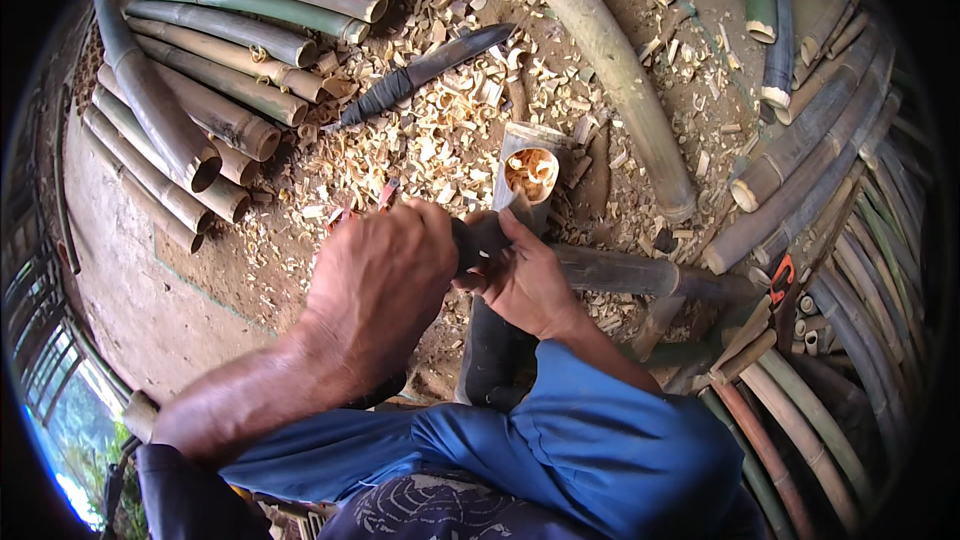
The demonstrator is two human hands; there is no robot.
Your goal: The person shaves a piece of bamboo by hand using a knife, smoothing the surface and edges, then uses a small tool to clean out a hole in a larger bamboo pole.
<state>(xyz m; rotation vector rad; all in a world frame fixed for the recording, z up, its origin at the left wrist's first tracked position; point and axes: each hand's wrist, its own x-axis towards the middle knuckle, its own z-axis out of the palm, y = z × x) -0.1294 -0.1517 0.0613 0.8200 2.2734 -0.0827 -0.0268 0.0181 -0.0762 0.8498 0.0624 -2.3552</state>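
Observation:
My left hand (pixel 385 255) is a closed fist, its fingers hidden beneath its back. My right hand (pixel 530 280) pinches a short dark grey piece (pixel 482 240) between thumb and fingers. That piece runs from the right fingers to the left fist; its kind is unclear. Just beyond the right thumb, a bamboo section (pixel 541 208) has an oval cut opening with curled shavings inside. A knife (pixel 440 72) with a wrapped dark handle lies on the shavings farther off. Small red parts (pixel 389 192) show past the left knuckles; I cannot tell what they belong to.
Cut bamboo poles (pixel 250 5) are stacked at the far left. A thick pale bamboo length (pixel 620 90) lies at the far right of the shavings (pixel 420 150). A dark bamboo pole (pixel 620 272) extends rightward from my hands. An orange-handled tool (pixel 781 280) rests by the right-hand bamboo pile.

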